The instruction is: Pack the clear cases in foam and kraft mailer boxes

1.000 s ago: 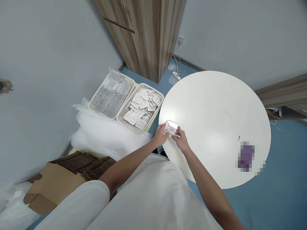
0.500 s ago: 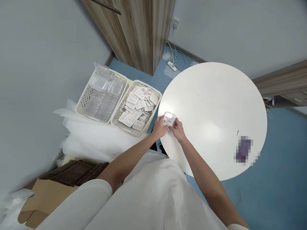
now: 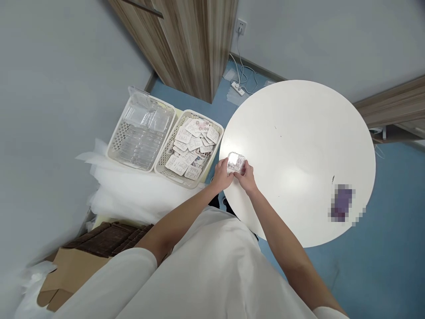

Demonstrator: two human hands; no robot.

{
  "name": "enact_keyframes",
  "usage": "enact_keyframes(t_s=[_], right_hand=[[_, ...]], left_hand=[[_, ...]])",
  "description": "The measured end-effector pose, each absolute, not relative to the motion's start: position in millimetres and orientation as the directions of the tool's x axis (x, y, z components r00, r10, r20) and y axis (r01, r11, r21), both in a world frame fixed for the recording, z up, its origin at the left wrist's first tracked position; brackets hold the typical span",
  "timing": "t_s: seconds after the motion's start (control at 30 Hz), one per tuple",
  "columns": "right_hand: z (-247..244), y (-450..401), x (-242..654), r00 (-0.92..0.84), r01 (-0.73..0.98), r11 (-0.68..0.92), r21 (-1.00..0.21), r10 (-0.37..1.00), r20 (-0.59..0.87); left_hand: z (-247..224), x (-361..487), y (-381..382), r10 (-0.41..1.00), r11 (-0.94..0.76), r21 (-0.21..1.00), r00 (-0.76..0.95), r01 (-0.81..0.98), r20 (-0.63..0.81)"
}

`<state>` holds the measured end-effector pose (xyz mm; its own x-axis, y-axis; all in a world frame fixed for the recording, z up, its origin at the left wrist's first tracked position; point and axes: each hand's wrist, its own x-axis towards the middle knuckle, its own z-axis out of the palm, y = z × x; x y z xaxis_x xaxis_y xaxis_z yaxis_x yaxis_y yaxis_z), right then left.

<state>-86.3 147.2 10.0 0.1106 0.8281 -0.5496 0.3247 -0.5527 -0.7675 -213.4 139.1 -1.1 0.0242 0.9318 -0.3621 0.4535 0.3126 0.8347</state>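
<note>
Between both hands is a small clear plastic box (image 3: 236,162) with pinkish contents, over the near-left edge of the round white table (image 3: 299,133). My left hand (image 3: 222,176) is closed on the box's left side. My right hand (image 3: 246,177) grips its right side and lower corner. Light glares off the box's top, so the contents are hard to make out. To the left, a white basket (image 3: 158,170) holds many printed cards (image 3: 194,142). Beside it, a second white basket (image 3: 111,153) holds stacked clear plastic cases (image 3: 137,145).
A blurred purple object (image 3: 341,204) lies at the table's right. White foam sheeting (image 3: 122,195) lies below the baskets, near an open cardboard box (image 3: 73,270) with dark brown contents. A power strip (image 3: 237,88) with cables lies on the floor by the wooden cabinet (image 3: 199,48).
The view has shifted slightly, so the table appears a little further right and up. Both hands keep hold of the plastic box, and the glare on its top has grown.
</note>
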Motion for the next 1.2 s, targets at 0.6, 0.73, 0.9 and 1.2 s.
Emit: enact_keyframes(t_s=[0.6, 0.73, 0.9, 1.2], right_hand=[[36.7, 41.8, -55.9, -0.004, 0.097, -0.742, -0.663, 0.666, -0.746], [35.2, 15.9, -35.2, -0.084, 0.123, -0.751, -0.649, 0.643, -0.761], [27.7, 0.4, -26.5, -0.215, 0.126, -0.732, -0.669, 0.638, -0.739], [29.9, -13.6, -48.1, -0.439, 0.23, -0.633, -0.739, 0.61, -0.659]], left_hand=[[10.5, -216.4, 75.2, 0.904, 0.428, 0.814, -0.176, 0.392, -0.39], [19.7, -208.1, 30.0, 0.893, 0.445, 0.82, -0.242, 0.36, -0.378], [30.1, -188.4, -43.6, 0.834, 0.552, 0.766, -0.215, 0.329, -0.509], [34.6, -226.5, -110.6, 0.781, 0.621, 0.72, -0.323, 0.308, -0.535]])
